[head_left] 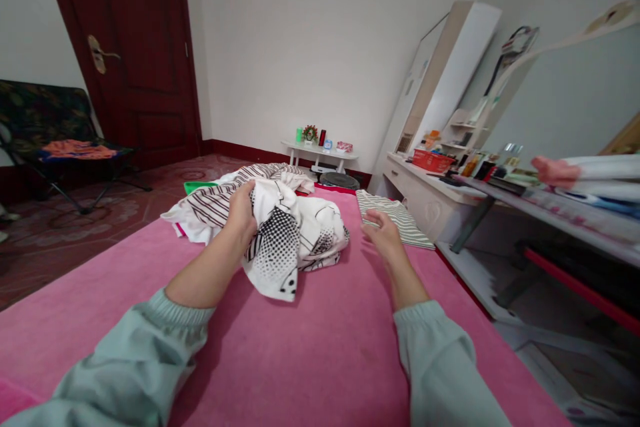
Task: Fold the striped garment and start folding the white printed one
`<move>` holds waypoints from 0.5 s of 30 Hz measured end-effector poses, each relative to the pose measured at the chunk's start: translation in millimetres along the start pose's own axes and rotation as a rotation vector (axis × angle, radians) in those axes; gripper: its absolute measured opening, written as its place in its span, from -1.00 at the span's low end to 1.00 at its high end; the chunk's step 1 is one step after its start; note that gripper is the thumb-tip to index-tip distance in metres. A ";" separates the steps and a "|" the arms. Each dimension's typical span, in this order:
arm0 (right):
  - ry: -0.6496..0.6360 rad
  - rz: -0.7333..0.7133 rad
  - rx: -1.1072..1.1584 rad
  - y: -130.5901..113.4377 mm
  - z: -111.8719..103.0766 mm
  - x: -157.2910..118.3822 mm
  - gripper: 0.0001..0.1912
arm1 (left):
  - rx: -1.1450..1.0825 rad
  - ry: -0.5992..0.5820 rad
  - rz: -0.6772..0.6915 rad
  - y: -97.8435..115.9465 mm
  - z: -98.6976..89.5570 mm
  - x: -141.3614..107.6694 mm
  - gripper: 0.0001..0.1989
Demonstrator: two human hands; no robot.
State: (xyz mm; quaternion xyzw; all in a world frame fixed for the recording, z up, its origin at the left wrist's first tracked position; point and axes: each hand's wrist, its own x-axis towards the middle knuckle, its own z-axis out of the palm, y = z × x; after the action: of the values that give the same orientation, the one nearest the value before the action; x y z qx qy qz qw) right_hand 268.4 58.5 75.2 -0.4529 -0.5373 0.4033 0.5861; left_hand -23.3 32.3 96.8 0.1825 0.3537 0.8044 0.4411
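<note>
My left hand (243, 213) is closed on a white garment with black dots and line patterns (285, 233), whose kind I cannot make out. The garment is crumpled, and its lower part hangs onto the pink cover (320, 353). Apart from the cloth, to its right, my right hand (383, 233) hovers with fingers apart and holds nothing. Just beyond that hand lies a flat, folded striped garment (395, 217). Behind my left hand is a loose pile of striped and white clothes (210, 203), partly hidden by the hand and the patterned garment.
A low white table (320, 149) with small items stands by the far wall. On the right are a white dresser (425, 197) and a shelf with bottles (505, 167). At left, a folding chair (45, 120) holds an orange cloth, near a dark red door (125, 40).
</note>
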 end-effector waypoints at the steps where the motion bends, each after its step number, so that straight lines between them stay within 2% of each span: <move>1: -0.047 -0.051 -0.058 9.7 6.6 -2.3 -0.44 | -0.024 0.035 -0.003 0.5 -3.7 3.5 -0.83; 3: -0.192 -0.175 -0.165 24.7 20.2 -10.2 -0.36 | -0.038 0.071 0.000 -1.6 -8.0 6.5 -0.88; 5: -0.327 -0.307 -0.253 33.0 30.9 -20.5 -0.37 | -0.011 0.073 0.023 -6.2 -8.8 5.2 -0.92; 8: -0.375 -0.395 -0.346 32.7 37.8 -32.2 -0.49 | 0.059 0.026 0.083 -12.8 -7.4 0.7 -0.94; 10: -0.314 -0.346 -0.408 23.4 37.0 -33.5 -0.69 | 0.082 -0.009 0.104 -15.0 -6.9 -1.1 -0.89; 12: -0.181 -0.288 -0.416 5.9 33.8 -30.3 -0.85 | 0.057 -0.010 0.112 -15.3 -6.2 -1.4 -0.89; 15: 0.078 -0.313 -0.171 -34.8 25.9 -25.2 -0.77 | -0.020 -0.013 0.078 -13.3 -2.4 -1.8 -0.95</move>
State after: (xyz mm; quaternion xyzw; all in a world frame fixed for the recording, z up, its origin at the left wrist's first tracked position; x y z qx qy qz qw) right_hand 239.7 27.6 102.4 -0.4274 -0.6103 0.2421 0.6215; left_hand -16.0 34.7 85.4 0.1970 0.3352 0.8234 0.4133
